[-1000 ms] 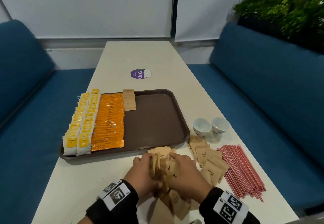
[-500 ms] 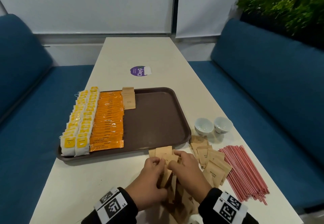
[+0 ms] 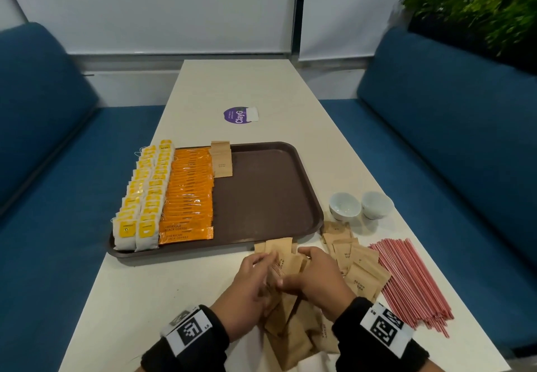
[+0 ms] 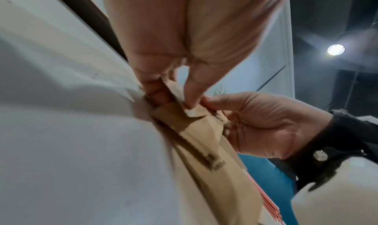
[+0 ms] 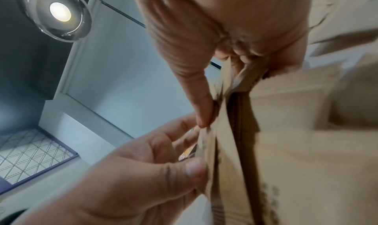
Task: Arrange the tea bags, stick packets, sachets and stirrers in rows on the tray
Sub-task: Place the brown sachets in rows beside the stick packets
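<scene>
A brown tray point(image 3: 261, 197) holds rows of yellow tea bags point(image 3: 145, 194), orange stick packets point(image 3: 189, 194) and a few brown sugar sachets point(image 3: 222, 159) at its far edge. In front of the tray, both hands hold one upright bunch of brown sachets point(image 3: 283, 267). My left hand point(image 3: 255, 281) pinches it from the left; in the left wrist view thumb and fingers point(image 4: 192, 89) press on the paper point(image 4: 196, 131). My right hand point(image 3: 313, 275) grips the bunch from the right, thumb point(image 5: 200, 99) on the sachets point(image 5: 245, 131). More sachets point(image 3: 293, 334) lie beneath the hands.
Loose sachets point(image 3: 357, 267) and a bundle of red stirrers point(image 3: 412, 281) lie to the right on the white table point(image 3: 174, 299). Two small white cups point(image 3: 360, 206) stand beside the tray's right corner. A purple sticker point(image 3: 239, 115) is farther back. Blue benches flank the table.
Both hands have closed together on the gathered sachets and squared them into one upright bunch. The head view has shifted slightly closer and lower.
</scene>
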